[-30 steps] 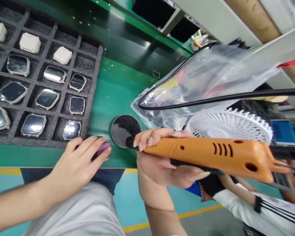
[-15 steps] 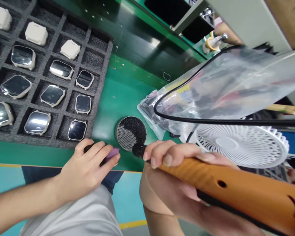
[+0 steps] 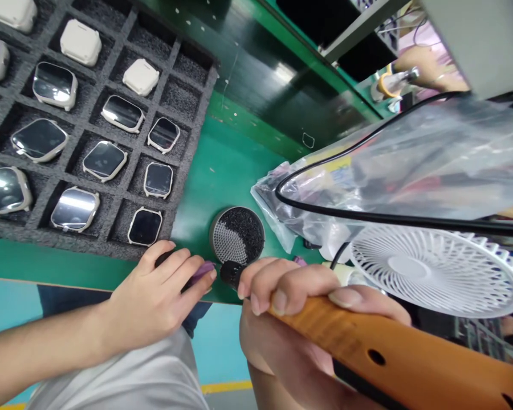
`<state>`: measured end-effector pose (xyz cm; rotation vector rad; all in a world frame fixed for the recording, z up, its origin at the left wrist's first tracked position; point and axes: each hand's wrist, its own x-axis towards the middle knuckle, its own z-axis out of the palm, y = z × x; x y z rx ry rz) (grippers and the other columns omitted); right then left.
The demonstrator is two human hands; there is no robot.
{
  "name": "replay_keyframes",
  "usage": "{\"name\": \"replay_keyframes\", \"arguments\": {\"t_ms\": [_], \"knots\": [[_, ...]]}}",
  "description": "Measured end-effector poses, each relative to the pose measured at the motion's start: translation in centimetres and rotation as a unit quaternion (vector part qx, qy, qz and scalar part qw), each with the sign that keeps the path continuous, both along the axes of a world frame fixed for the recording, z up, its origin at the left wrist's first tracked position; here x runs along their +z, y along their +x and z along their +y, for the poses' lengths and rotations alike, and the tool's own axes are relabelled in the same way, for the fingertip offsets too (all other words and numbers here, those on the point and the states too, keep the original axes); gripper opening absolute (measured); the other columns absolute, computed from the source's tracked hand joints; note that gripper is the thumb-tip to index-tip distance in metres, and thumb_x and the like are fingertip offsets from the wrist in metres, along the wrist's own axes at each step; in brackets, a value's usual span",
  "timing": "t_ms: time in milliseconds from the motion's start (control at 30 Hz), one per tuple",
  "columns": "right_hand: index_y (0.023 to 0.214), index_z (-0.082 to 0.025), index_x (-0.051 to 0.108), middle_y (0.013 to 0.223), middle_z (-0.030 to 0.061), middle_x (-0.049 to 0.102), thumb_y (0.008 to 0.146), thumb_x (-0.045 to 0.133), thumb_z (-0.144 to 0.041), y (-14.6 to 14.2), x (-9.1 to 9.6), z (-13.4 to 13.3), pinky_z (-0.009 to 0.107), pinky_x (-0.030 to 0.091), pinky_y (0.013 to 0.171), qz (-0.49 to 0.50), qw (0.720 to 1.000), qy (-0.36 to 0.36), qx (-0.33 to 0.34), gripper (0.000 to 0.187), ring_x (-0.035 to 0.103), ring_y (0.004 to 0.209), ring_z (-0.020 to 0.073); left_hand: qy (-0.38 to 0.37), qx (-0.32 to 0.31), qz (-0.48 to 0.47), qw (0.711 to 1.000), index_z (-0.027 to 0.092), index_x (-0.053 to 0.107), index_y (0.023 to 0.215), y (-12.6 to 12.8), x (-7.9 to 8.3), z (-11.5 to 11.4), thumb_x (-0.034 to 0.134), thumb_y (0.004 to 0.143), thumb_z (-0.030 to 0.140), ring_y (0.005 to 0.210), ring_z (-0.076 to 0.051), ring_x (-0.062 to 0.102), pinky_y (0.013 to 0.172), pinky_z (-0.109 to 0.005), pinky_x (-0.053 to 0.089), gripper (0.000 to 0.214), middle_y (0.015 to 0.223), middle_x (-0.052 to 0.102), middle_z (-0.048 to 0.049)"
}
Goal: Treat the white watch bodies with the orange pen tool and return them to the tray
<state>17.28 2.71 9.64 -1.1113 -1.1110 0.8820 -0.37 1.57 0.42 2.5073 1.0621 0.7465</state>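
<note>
My right hand (image 3: 299, 285) is wrapped around an orange electric screwdriver (image 3: 363, 339), its black tip end pointing left beside a round dish (image 3: 228, 245). The dish has a perforated grey plate partly covered by many tiny black pieces, likely screws. My left hand (image 3: 158, 293) lies at the bench edge, fingers curled over a small dark piece with a purple end (image 3: 203, 270); most of it is hidden under the fingers. Just beyond those fingers, a watch case with a dark screen (image 3: 145, 226) sits in a grey foam tray (image 3: 211, 85).
Several more watches (image 3: 39, 139) and white cases (image 3: 141, 77) fill tray compartments. A clear plastic bag (image 3: 367, 165) crossed by a black cable (image 3: 367, 216) lies at right, above a white fan (image 3: 436, 270). Another person's arm (image 3: 427, 65) shows at the back.
The tray, dish, bag and fan sit further right in view, as the camera has shifted. The screwdriver's tip end has moved slightly left and down relative to the dish. Both hands keep their grips.
</note>
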Motion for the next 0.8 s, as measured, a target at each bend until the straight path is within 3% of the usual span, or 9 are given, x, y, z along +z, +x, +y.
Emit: {"name": "replay_keyframes", "arguments": {"t_ms": [333, 433, 567, 667, 800], "knots": [[0.11, -0.027, 0.064, 0.081, -0.0027, 0.062, 0.104, 0.047, -0.06, -0.1, 0.9, 0.5, 0.041, 0.056, 0.056, -0.025, 1.0, 0.011, -0.001, 0.038, 0.062, 0.062, 0.0164, 0.009, 0.001, -0.011, 1.0, 0.022, 0.07, 0.134, 0.1, -0.2, 0.0, 0.056, 0.104, 0.02, 0.115, -0.024, 0.062, 0.112, -0.051, 0.037, 0.034, 0.126, 0.073, -0.0041], [0.112, -0.028, 0.063, 0.081, -0.0036, 0.063, 0.106, 0.045, -0.055, 0.6, 0.9, 0.4, 0.042, 0.058, 0.057, -0.029, 0.999, -0.001, 0.032, 0.033, 0.064, 0.063, 0.0162, -0.004, 0.01, -0.017, 1.0, 0.021, 0.071, 0.132, 0.2, 0.2, 0.3, 0.06, 0.105, 0.027, 0.116, -0.025, 0.063, 0.111, -0.05, 0.038, 0.029, 0.127, 0.073, -0.0042], [0.117, -0.03, 0.059, 0.081, -0.0078, 0.063, 0.105, 0.051, -0.047, 1.5, 0.2, -0.6, 0.038, 0.057, 0.052, -0.004, 0.998, 0.045, 0.052, 0.023, 0.063, 0.06, 0.0132, -0.023, 0.032, -0.055, 0.998, 0.016, 0.072, 0.123, 0.4, 0.9, 0.8, 0.065, 0.105, 0.036, 0.113, -0.024, 0.065, 0.107, -0.046, 0.041, 0.028, 0.126, 0.075, -0.0051], [0.116, -0.031, 0.06, 0.077, -0.0071, 0.061, 0.106, 0.049, -0.039, 1.7, 0.1, -1.3, 0.039, 0.056, 0.052, -0.005, 0.999, 0.014, 0.036, 0.017, 0.063, 0.058, 0.0156, -0.027, 0.047, -0.075, 0.996, 0.014, 0.071, 0.121, 0.6, 1.1, 1.0, 0.064, 0.105, 0.033, 0.112, -0.024, 0.066, 0.106, -0.045, 0.042, 0.026, 0.125, 0.076, -0.0058], [0.107, -0.03, 0.062, 0.068, -0.0056, 0.056, 0.105, 0.041, -0.037, 1.8, 0.5, -1.4, 0.038, 0.054, 0.049, -0.004, 0.997, 0.017, 0.069, 0.022, 0.059, 0.052, 0.0167, -0.037, 0.056, -0.104, 0.992, 0.016, 0.072, 0.122, 0.6, 1.0, 0.9, 0.067, 0.103, 0.026, 0.111, -0.022, 0.068, 0.107, -0.045, 0.042, 0.022, 0.124, 0.077, -0.0037]]}}
